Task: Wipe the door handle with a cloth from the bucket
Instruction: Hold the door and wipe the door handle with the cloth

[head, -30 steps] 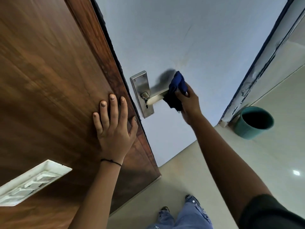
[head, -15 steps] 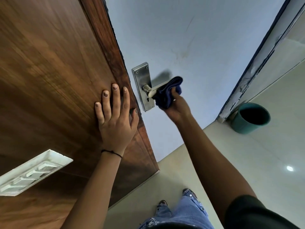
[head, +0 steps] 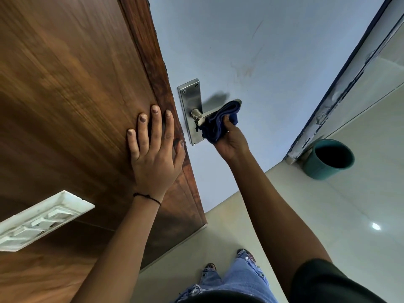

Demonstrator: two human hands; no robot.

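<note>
A steel door handle point(head: 202, 116) on its long backplate point(head: 190, 99) sits on the pale blue door face. A dark blue cloth point(head: 216, 123) is bunched around the lever from below, covering most of it. My right hand point(head: 231, 141) grips that cloth under the handle. My left hand point(head: 153, 154) lies flat with fingers spread on the brown wooden door panel point(head: 72, 95), just left of the backplate. The teal bucket point(head: 329, 159) stands on the floor at the right, beside the door frame; its inside looks dark.
A white switch plate point(head: 41, 219) is mounted on the wood at lower left. The door frame point(head: 341, 88) runs diagonally at the right. Glossy beige floor tiles point(head: 338, 215) spread below, with my jeans and sandalled feet point(head: 229, 278) at the bottom.
My right hand slid the cloth along the lever from its outer end toward the backplate and turned to grip from underneath. My left hand stayed pressed on the wood.
</note>
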